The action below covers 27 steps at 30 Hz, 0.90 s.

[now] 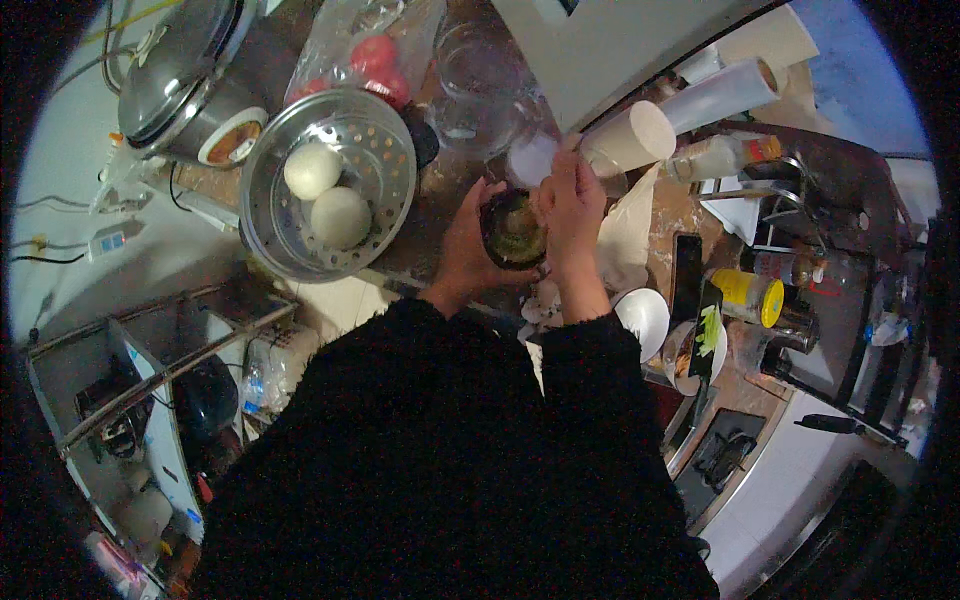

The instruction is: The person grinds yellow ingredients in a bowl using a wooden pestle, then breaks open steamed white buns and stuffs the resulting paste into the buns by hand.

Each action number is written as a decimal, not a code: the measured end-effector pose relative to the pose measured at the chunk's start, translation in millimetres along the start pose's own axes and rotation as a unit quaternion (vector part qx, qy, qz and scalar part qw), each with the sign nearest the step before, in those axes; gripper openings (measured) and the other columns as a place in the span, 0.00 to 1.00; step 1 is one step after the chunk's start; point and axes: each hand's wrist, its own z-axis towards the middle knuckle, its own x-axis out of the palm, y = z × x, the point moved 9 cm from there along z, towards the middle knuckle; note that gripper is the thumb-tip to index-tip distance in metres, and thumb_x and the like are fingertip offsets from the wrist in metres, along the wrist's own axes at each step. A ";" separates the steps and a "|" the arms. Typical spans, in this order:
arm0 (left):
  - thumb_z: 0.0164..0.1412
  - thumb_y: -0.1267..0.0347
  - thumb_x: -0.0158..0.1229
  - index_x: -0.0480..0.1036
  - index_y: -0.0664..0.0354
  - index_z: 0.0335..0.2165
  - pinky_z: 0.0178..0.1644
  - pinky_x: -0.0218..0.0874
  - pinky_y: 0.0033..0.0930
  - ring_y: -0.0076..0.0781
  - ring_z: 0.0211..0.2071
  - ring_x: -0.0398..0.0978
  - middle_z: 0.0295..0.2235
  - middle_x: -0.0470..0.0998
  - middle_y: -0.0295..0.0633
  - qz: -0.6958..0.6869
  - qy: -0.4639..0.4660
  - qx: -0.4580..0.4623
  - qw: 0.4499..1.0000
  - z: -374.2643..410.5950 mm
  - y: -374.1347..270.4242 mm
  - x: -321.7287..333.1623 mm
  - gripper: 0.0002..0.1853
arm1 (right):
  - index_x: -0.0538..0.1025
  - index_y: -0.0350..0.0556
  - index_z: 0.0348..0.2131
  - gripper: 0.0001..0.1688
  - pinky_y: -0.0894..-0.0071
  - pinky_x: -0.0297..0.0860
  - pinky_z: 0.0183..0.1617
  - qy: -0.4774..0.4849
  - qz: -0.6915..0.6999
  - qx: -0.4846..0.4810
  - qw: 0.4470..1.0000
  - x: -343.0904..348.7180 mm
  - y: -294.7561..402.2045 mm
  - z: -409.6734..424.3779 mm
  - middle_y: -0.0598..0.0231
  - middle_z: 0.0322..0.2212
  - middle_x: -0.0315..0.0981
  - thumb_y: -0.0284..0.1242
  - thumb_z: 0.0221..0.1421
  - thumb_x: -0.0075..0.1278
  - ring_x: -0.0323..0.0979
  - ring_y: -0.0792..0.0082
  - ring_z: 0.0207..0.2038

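Observation:
My left hand (466, 251) curls around the left side of a dark round bowl (517, 229), thumb toward the far rim. Inside the bowl is something greenish-brown that I cannot identify. My right hand (576, 214) is over the bowl's right rim, its fingers pinched together; whether a thin utensil sits in them is not visible. Just beyond the bowl lies a white round dish or lid (530, 159). To the left, a perforated metal steamer tray (390, 214) holds two white round buns (330, 195).
A plastic bag of red tomatoes (375, 60) and clear plastic containers (480, 90) stand at the back. A steel pot (184, 116) is back left. Rolls (630, 139), a bottle (712, 157), a white bowl (643, 322) and a cleaver (705, 337) bearing green pieces are at right.

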 end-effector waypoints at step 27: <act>0.27 0.57 0.79 0.46 0.69 0.60 0.61 0.54 0.41 0.45 0.56 0.64 0.55 0.66 0.49 0.003 0.005 -0.021 1.000 -1.7 -1.6 -3.8 0.67 | 0.72 0.42 0.36 0.16 0.52 0.68 0.39 0.197 -0.616 -0.108 0.755 14.5 38.8 -51.5 0.50 0.31 0.75 0.31 0.49 0.58 0.72 0.44 0.36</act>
